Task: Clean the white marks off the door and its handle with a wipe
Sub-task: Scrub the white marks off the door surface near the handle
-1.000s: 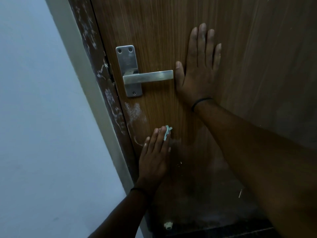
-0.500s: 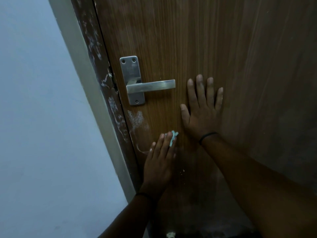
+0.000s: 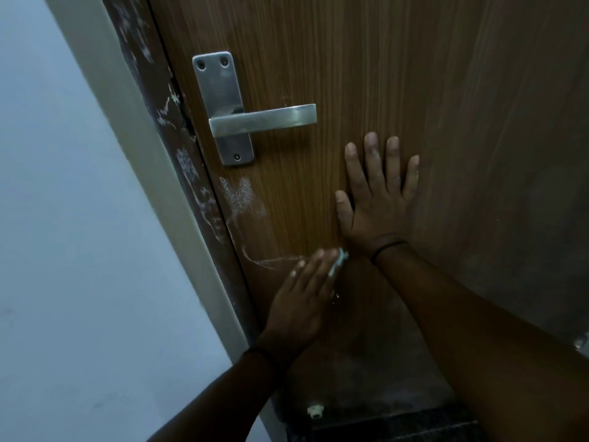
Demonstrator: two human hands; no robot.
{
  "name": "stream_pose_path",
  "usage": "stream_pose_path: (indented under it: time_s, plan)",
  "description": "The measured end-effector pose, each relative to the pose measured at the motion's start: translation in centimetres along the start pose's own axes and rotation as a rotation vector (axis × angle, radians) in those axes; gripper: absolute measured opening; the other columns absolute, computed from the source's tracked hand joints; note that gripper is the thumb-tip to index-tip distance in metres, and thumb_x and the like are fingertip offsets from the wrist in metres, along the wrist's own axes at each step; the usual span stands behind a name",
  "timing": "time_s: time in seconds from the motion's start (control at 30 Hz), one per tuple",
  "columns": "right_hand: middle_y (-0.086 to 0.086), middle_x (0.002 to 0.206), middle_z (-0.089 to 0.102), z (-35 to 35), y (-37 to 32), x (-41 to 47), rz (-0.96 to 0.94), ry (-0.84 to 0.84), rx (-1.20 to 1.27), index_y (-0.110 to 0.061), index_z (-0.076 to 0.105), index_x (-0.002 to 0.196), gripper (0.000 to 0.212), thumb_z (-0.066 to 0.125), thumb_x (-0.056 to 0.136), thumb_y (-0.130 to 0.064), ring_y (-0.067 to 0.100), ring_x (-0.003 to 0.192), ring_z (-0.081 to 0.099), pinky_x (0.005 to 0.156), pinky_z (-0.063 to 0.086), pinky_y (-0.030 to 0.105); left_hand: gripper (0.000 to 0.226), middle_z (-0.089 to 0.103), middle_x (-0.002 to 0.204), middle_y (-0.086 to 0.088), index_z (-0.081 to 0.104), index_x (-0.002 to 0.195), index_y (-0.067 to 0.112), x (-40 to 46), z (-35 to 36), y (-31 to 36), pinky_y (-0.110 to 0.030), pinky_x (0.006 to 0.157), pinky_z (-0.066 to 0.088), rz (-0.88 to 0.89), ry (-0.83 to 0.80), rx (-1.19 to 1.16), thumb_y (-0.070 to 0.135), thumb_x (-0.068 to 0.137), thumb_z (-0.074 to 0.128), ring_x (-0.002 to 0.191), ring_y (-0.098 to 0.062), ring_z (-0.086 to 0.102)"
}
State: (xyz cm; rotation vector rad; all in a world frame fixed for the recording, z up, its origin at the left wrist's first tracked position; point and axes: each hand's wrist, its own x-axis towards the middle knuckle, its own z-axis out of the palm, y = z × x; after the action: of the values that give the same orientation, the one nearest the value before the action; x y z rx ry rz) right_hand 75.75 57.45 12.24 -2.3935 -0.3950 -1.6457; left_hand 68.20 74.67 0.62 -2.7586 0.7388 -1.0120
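1. While right hand (image 3: 376,199) braces door (image 3: 414,74), fingers spread flat, left hand (image 3: 306,295) presses wipe (image 3: 338,261) lower centre, fingers together.
2. Wipe looks soft, light; best pinned under flat fingertips.
3. Marks (image 3: 242,196) remain below handle (image 3: 261,120).

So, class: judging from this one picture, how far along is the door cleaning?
Done: the handle shows no clear white marks. In hand: the left hand presses the wipe flat on the door beside a thin white streak, while the right hand braces flat. Left: the white patch under the handle plate and marks on the door edge.
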Motion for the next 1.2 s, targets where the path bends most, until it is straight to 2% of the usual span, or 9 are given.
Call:
stream_pose_path:
  time_s: [0.1, 0.23, 0.3, 0.43, 0.6, 0.8, 0.97, 1.1, 1.2]
  plan:
    - [0.008, 0.163, 0.012, -0.1, 0.0, 0.0, -0.001, 0.012, 0.017, -0.025, 0.005, 0.157, 0.069, 0.034, 0.099, -0.048, 0.034, 0.15, 0.009, 0.118, 0.005, 0.061, 0.057, 0.011, 0.164, -0.002, 0.023, 0.155, 0.016, -1.5, -0.1, -0.5, -0.039, 0.12, 0.019, 0.039, -0.055, 0.055, 0.028, 0.101, 0.038, 0.151, -0.021, 0.014]
    - [0.008, 0.163, 0.011, 0.1, -0.1, -0.1, -0.004, 0.016, 0.006, -0.024, 0.006, 0.157, 0.071, 0.037, 0.098, -0.048, 0.033, 0.15, 0.008, 0.119, 0.004, 0.06, 0.056, 0.005, 0.165, -0.001, 0.019, 0.155, 0.015, 2.1, -2.5, -0.5, -0.035, 0.122, -0.003, -0.1, 0.052, 0.038, 0.032, 0.104, 0.031, 0.152, -0.019, 0.006]
    - [0.008, 0.163, 0.011, 0.3, 0.1, -0.1, -0.007, 0.011, -0.002, -0.025, 0.004, 0.157, 0.073, 0.039, 0.097, -0.048, 0.033, 0.151, 0.006, 0.119, 0.002, 0.058, 0.055, 0.003, 0.165, -0.001, 0.017, 0.156, 0.015, 3.6, -3.3, -0.5, -0.035, 0.122, -0.007, -0.131, 0.062, 0.044, 0.033, 0.104, 0.028, 0.152, -0.018, 0.004]
    - [0.008, 0.163, 0.011, 0.3, 0.0, 0.0, -0.011, 0.023, -0.006, -0.026, 0.003, 0.157, 0.069, 0.033, 0.099, -0.049, 0.033, 0.151, 0.007, 0.12, 0.001, 0.057, 0.056, 0.008, 0.165, -0.002, 0.023, 0.154, 0.013, -0.4, -2.4, -2.2, -0.037, 0.123, -0.002, -0.13, 0.025, 0.036, 0.029, 0.103, 0.036, 0.152, -0.021, 0.007]
    - [0.005, 0.164, 0.006, 0.5, 0.4, -0.1, -0.013, 0.017, 0.009, -0.027, 0.002, 0.157, 0.069, 0.031, 0.099, -0.051, 0.03, 0.152, 0.001, 0.119, -0.005, 0.055, 0.054, 0.018, 0.162, -0.005, 0.028, 0.153, 0.014, -4.8, -1.8, -3.1, -0.042, 0.119, 0.024, -0.06, -0.062, 0.074, 0.027, 0.101, 0.036, 0.15, -0.023, 0.015]
    - [0.006, 0.165, 0.006, 0.5, 0.3, -0.3, -0.005, 0.015, -0.03, -0.026, 0.005, 0.158, 0.068, 0.031, 0.099, -0.05, 0.029, 0.152, -0.002, 0.12, -0.004, 0.055, 0.057, 0.005, 0.165, -0.003, 0.013, 0.156, 0.014, 2.0, -3.1, -2.0, -0.037, 0.121, 0.003, 0.074, -0.048, 0.021, 0.028, 0.103, 0.031, 0.152, -0.021, 0.003]
    - [0.003, 0.166, 0.003, 0.8, 0.5, -0.4, -0.01, 0.027, -0.024, -0.026, 0.006, 0.158, 0.067, 0.028, 0.099, -0.051, 0.027, 0.152, -0.004, 0.12, -0.006, 0.054, 0.069, 0.004, 0.165, -0.004, 0.011, 0.156, 0.014, -0.2, -2.2, -4.0, -0.038, 0.122, 0.004, 0.128, -0.08, 0.077, 0.023, 0.098, 0.048, 0.152, -0.022, 0.005]
    - [0.002, 0.166, 0.001, 0.8, 0.3, -0.4, 0.003, 0.016, -0.007, -0.026, 0.006, 0.158, 0.066, 0.027, 0.1, -0.05, 0.027, 0.152, -0.005, 0.12, -0.006, 0.055, 0.074, 0.007, 0.165, -0.001, 0.015, 0.156, 0.017, -4.3, -2.8, -6.3, -0.038, 0.123, -0.001, -0.013, -0.068, 0.069, 0.019, 0.094, 0.055, 0.152, -0.022, 0.007]
    - [0.002, 0.166, -0.002, 0.4, 0.3, -0.4, 0.004, -0.009, -0.005, -0.026, 0.005, 0.158, 0.066, 0.027, 0.101, -0.049, 0.027, 0.152, -0.006, 0.12, -0.006, 0.055, 0.069, 0.004, 0.165, 0.0, 0.013, 0.156, 0.019, -5.4, -3.0, -5.3, -0.04, 0.123, 0.002, -0.27, 0.001, -0.019, 0.02, 0.098, 0.049, 0.152, -0.023, 0.005]
